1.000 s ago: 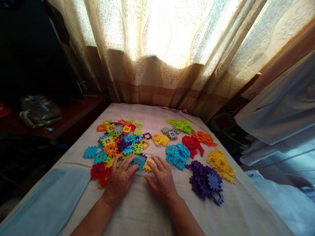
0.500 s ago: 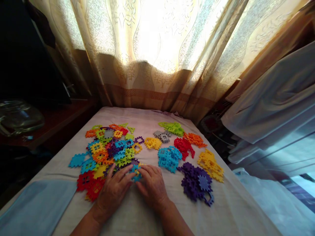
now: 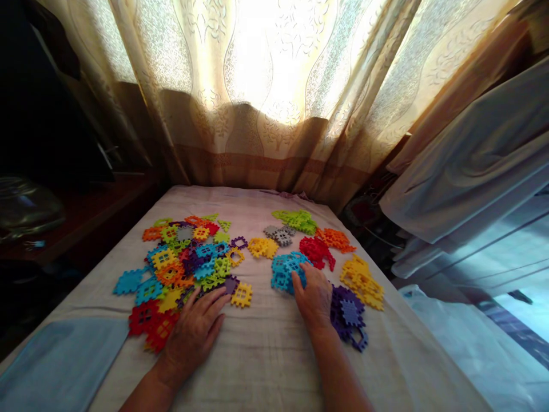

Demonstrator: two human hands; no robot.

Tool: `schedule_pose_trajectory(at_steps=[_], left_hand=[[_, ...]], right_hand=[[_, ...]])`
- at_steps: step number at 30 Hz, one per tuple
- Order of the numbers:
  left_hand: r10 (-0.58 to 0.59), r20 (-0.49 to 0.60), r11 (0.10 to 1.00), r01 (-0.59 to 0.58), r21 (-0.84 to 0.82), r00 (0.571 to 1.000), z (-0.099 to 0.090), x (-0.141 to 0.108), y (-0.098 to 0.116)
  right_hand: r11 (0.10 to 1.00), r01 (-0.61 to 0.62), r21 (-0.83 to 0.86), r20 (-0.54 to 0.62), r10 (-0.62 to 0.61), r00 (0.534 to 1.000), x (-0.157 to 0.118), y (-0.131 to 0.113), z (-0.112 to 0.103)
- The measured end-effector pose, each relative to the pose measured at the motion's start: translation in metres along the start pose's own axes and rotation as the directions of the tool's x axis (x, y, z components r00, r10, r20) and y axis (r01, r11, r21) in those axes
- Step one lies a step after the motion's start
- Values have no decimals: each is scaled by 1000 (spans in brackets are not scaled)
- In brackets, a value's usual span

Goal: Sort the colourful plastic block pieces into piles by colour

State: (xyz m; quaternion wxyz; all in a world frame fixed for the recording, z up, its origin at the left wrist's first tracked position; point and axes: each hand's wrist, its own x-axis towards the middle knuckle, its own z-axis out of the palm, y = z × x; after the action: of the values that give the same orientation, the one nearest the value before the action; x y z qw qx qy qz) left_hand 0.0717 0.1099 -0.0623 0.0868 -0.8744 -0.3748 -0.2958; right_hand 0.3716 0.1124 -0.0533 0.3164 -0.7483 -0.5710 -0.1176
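Observation:
My left hand [image 3: 195,326] lies palm down, fingers stretched out, at the near edge of a mixed pile of toothed plastic building tiles [image 3: 197,252]. Just past its fingertips lies a yellow window tile [image 3: 242,294]. My right hand [image 3: 315,294] reaches over the light-blue pile [image 3: 281,272], thumb and fingers on a light-blue tile [image 3: 297,261] at its top; the fingers hide part of it. Right behind that hand is the purple pile [image 3: 343,306], partly covered by it.
Sorted by colour on the sheet are red [image 3: 316,252], orange [image 3: 335,239], green [image 3: 295,220], grey [image 3: 279,234] and yellow tiles [image 3: 362,282], with a smaller yellow group [image 3: 263,247]. A blue cloth [image 3: 60,360] lies front left. A glass jar [image 3: 28,209] stands on the left shelf.
My right hand has moved right, from beside my left hand to the light-blue pile. The light-blue tile between both hands has gone from there, leaving the yellow window tile in plain view.

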Motion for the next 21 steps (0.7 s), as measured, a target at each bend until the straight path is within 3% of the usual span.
schedule_pose_trajectory(at_steps=[5,9,12,21], left_hand=[[4,-6,1000,-4,-4,1000,3,-2,-1],[-3,-18,1000,3,-8,1000,4,-2,-1],[-15,0,1000,15,-10,1000,3,-2,-1],[-14,0,1000,14,-9,1000,5,-4,-2]], right_hand=[[999,-53,-13,29,53,998,24,2,8],[996,-59,-70,163,70,984,42,-4,13],[994,-31,-106,218,54,974,38,-14,14],[997,-15,-76,198,29,980,16,-32,10]])
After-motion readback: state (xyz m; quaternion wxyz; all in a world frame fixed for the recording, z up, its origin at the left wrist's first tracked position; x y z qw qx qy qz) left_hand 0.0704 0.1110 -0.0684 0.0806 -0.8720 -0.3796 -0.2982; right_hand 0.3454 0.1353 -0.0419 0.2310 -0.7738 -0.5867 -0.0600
